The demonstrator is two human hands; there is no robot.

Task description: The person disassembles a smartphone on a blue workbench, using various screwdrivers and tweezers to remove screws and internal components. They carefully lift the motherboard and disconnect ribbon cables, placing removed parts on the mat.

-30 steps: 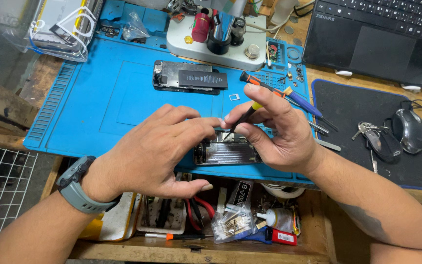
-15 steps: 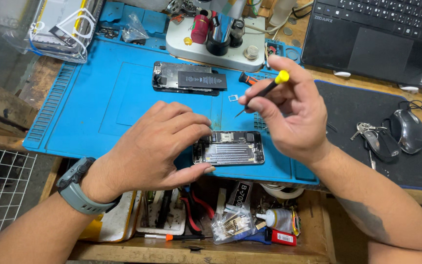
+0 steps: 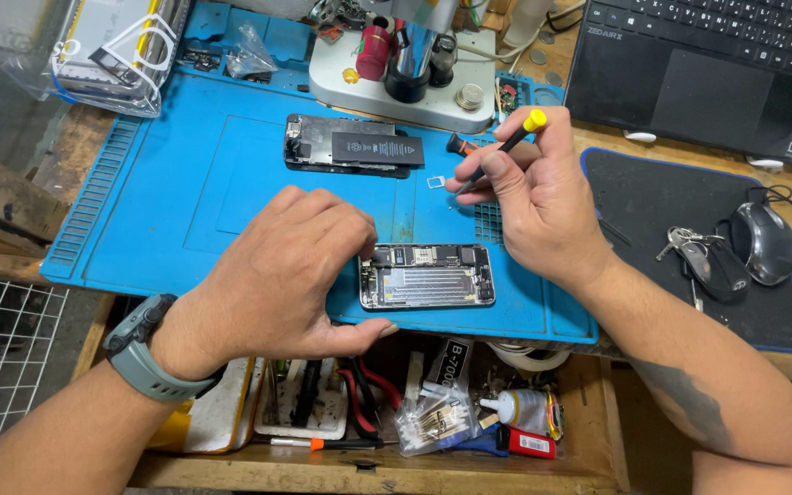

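**Screwdriver lifted clear of opened phone**

Since the earlier frames, the right hand [image 3: 538, 206] has risen off the opened phone [image 3: 427, 275] and drawn back toward 1 o'clock, carrying the screwdriver [image 3: 504, 147] with it; the left hand [image 3: 291, 270] has stayed braced at the phone's left end.

Head view. Opened phone: lies flat on the blue work mat [image 3: 185, 183], near the mat's front edge, at about 6 o'clock from the frame centre. Its long axis runs 9 to 3 o'clock. Interior faces up: dark circuit parts along the upper strip, a silvery shielded panel below, black rim all round.

Left hand: palm down, fingers curled and narrow, fingertips touching the phone's left end, thumb along the mat's front edge. A grey wristwatch [image 3: 144, 353] is on the wrist.

Right hand: fingers pinched closed on the screwdriver, yellow cap toward 1 o'clock, tip toward 7 o'clock, held above the mat and apart from the phone. A small white frame-shaped part [image 3: 435, 181] lies just beside the tip.

A second opened handset [image 3: 350, 147] with a black battery lies at 12 o'clock, long axis also 9 to 3.
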